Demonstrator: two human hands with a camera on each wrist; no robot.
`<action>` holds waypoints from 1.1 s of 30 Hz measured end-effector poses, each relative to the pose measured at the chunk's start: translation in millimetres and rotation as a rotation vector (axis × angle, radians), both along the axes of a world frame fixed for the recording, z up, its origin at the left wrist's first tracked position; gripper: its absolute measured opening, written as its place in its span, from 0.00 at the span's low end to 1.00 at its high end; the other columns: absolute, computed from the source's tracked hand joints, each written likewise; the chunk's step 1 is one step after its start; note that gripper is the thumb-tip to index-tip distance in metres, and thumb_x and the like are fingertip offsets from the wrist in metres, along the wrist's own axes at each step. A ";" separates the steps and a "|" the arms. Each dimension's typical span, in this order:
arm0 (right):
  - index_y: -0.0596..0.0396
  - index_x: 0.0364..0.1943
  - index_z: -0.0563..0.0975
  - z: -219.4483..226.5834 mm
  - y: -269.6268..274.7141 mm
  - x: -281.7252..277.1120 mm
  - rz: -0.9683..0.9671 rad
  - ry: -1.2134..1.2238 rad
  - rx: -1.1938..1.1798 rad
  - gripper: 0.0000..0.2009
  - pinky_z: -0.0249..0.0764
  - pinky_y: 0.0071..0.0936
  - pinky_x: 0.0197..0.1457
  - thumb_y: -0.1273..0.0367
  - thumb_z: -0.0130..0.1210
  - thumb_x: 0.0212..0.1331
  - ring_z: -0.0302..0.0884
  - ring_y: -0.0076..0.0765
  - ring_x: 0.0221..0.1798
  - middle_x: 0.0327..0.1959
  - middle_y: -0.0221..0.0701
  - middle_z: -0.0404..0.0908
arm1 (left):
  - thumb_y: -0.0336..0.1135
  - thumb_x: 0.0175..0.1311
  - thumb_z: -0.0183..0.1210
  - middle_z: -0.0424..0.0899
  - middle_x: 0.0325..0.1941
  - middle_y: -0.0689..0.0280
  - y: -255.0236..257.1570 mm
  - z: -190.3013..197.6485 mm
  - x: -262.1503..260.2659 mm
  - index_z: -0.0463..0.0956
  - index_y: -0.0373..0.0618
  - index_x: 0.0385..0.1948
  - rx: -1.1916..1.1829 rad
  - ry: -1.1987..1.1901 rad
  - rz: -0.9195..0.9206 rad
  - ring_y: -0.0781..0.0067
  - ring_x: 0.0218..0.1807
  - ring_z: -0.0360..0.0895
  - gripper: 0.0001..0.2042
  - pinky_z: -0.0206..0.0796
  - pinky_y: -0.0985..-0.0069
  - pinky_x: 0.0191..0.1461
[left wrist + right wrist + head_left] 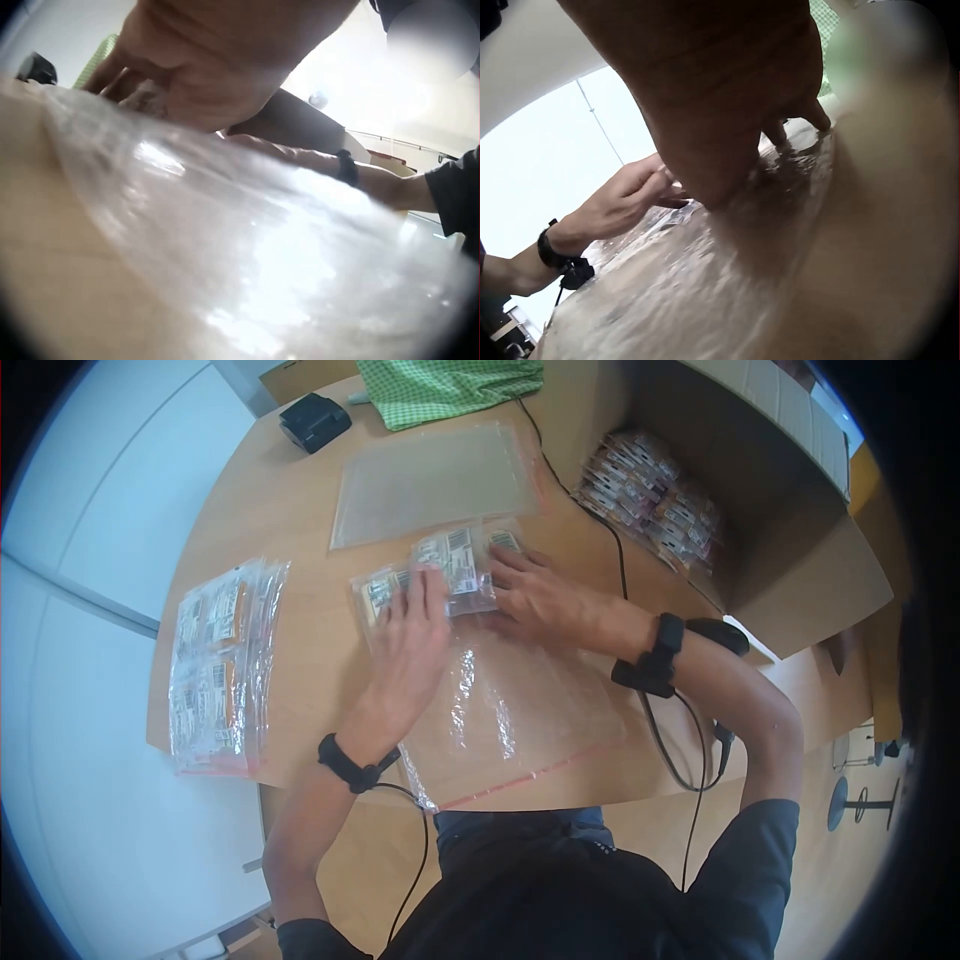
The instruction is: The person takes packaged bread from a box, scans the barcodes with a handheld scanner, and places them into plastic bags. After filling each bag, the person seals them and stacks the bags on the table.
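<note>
A large clear plastic bag (520, 710) with a red line along its near edge lies flat on the table. At its far end are small clear packets (461, 560) with printed labels, side by side. My left hand (412, 635) rests on the left and middle packets, fingers stretched forward. My right hand (550, 600) lies over the packets on the right, fingers spread and pressing down; its thumb is mostly hidden. In the right wrist view the left hand (626, 199) is close beside the right hand, at the plastic. I cannot tell whether the packets lie inside the bag.
More flat clear bags (435, 485) lie behind. Filled bags of labelled packets (220, 670) are stacked at the left. A cardboard box (800, 530) at the right holds many packets (650, 495). A green checked cloth (450, 390), a black device (315, 422) and black cables (622, 560) are around.
</note>
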State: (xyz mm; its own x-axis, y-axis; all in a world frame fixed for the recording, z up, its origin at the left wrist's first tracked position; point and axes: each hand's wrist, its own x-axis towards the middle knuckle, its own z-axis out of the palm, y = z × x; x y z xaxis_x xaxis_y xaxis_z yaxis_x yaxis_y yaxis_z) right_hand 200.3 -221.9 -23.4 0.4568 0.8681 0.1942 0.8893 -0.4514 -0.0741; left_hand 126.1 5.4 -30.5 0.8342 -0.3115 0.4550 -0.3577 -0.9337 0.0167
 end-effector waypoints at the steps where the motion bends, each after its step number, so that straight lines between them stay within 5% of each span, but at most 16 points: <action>1: 0.45 0.63 0.79 2.5 -0.2 -5.6 -0.063 0.045 0.048 0.21 0.60 0.69 0.74 0.55 0.56 0.70 0.59 0.62 0.78 0.74 0.46 0.67 | 0.28 0.71 0.51 0.75 0.64 0.35 -4.4 3.3 -1.0 0.56 0.28 0.72 0.137 -0.103 -0.017 0.31 0.54 0.80 0.29 0.75 0.47 0.56; 4: 0.46 0.61 0.80 0.5 4.2 -10.9 -0.124 0.057 0.136 0.20 0.61 0.73 0.72 0.57 0.56 0.69 0.61 0.63 0.77 0.73 0.46 0.68 | 0.23 0.67 0.53 0.71 0.69 0.35 -9.3 23.7 -8.5 0.59 0.22 0.69 -0.104 0.174 0.029 0.34 0.68 0.73 0.29 0.70 0.52 0.69; 7: 0.48 0.62 0.79 3.2 2.2 -10.8 -0.127 0.002 0.138 0.21 0.62 0.71 0.71 0.57 0.57 0.68 0.63 0.64 0.76 0.73 0.47 0.68 | 0.22 0.70 0.51 0.70 0.71 0.37 5.2 45.2 -17.5 0.59 0.26 0.71 -0.302 0.061 0.021 0.36 0.66 0.75 0.27 0.72 0.54 0.65; 9: 0.51 0.62 0.78 12.4 -1.1 -8.2 -0.129 -0.016 0.102 0.23 0.62 0.69 0.72 0.57 0.58 0.67 0.64 0.65 0.75 0.73 0.48 0.67 | 0.22 0.70 0.51 0.71 0.70 0.37 10.9 66.8 -42.5 0.61 0.25 0.70 -0.241 -0.018 -0.059 0.36 0.69 0.73 0.26 0.71 0.54 0.68; 11: 0.56 0.65 0.75 22.9 -2.0 -1.5 -0.281 0.467 0.255 0.27 0.60 0.62 0.76 0.58 0.60 0.65 0.64 0.65 0.75 0.76 0.50 0.64 | 0.21 0.69 0.51 0.73 0.70 0.38 12.6 76.3 -81.1 0.65 0.25 0.69 -0.091 -0.063 -0.146 0.38 0.73 0.70 0.25 0.70 0.56 0.72; 12: 0.56 0.65 0.75 27.1 -3.2 -5.0 -0.282 0.471 0.258 0.27 0.60 0.62 0.76 0.58 0.60 0.65 0.64 0.65 0.75 0.76 0.50 0.64 | 0.21 0.68 0.52 0.74 0.69 0.39 12.9 75.0 -102.6 0.66 0.26 0.69 0.004 -0.027 -0.161 0.41 0.74 0.71 0.25 0.71 0.58 0.71; 17: 0.59 0.71 0.69 23.6 -14.5 -10.7 -0.150 0.078 0.041 0.34 0.64 0.53 0.76 0.60 0.65 0.63 0.62 0.64 0.77 0.76 0.53 0.63 | 0.23 0.66 0.55 0.75 0.68 0.40 -5.0 37.6 -179.9 0.72 0.27 0.64 0.221 0.182 -0.197 0.39 0.71 0.73 0.23 0.70 0.56 0.71; 24: 0.58 0.72 0.69 12.9 -13.7 -14.6 -0.184 0.121 0.034 0.35 0.64 0.53 0.76 0.58 0.66 0.62 0.59 0.62 0.79 0.76 0.51 0.62 | 0.25 0.67 0.54 0.73 0.70 0.39 -11.9 20.9 -187.7 0.71 0.26 0.64 0.249 0.214 0.001 0.35 0.73 0.69 0.23 0.65 0.51 0.75; 26: 0.59 0.67 0.73 15.9 -18.2 -15.1 -0.113 -0.038 0.156 0.31 0.74 0.51 0.68 0.59 0.65 0.62 0.71 0.61 0.71 0.68 0.53 0.72 | 0.26 0.68 0.55 0.70 0.72 0.39 -11.5 20.6 -183.8 0.70 0.24 0.65 0.277 0.222 -0.010 0.34 0.74 0.67 0.24 0.62 0.49 0.76; 29: 0.60 0.61 0.76 59.9 -47.0 -22.5 -0.288 0.089 0.185 0.27 0.80 0.48 0.57 0.60 0.66 0.61 0.82 0.61 0.57 0.57 0.52 0.81 | 0.29 0.70 0.56 0.69 0.73 0.39 -4.7 19.8 -185.0 0.68 0.24 0.67 0.206 0.289 -0.055 0.33 0.75 0.66 0.25 0.61 0.49 0.77; 30: 0.60 0.59 0.76 65.5 -64.8 -14.6 -0.385 -0.003 0.184 0.26 0.81 0.48 0.52 0.60 0.65 0.61 0.83 0.61 0.51 0.54 0.51 0.83 | 0.40 0.72 0.58 0.65 0.75 0.38 -3.3 13.6 -190.5 0.67 0.27 0.69 0.138 0.319 -0.024 0.33 0.77 0.61 0.29 0.57 0.42 0.77; 33: 0.60 0.61 0.75 88.1 -115.1 19.2 -0.664 -0.328 0.184 0.27 0.80 0.50 0.55 0.56 0.62 0.64 0.83 0.61 0.53 0.54 0.50 0.83 | 0.51 0.71 0.59 0.61 0.79 0.42 -11.4 30.4 -187.9 0.67 0.38 0.72 0.105 0.330 -0.016 0.32 0.80 0.55 0.34 0.48 0.32 0.77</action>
State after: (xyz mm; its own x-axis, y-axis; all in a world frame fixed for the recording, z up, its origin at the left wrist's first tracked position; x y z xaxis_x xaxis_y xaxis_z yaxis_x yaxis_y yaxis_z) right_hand 219.5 -336.9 64.7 0.7658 0.3716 0.5249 0.4247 -0.9051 0.0212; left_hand -61.8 -6.0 -0.1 0.9259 -0.3561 0.1263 -0.3633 -0.9309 0.0385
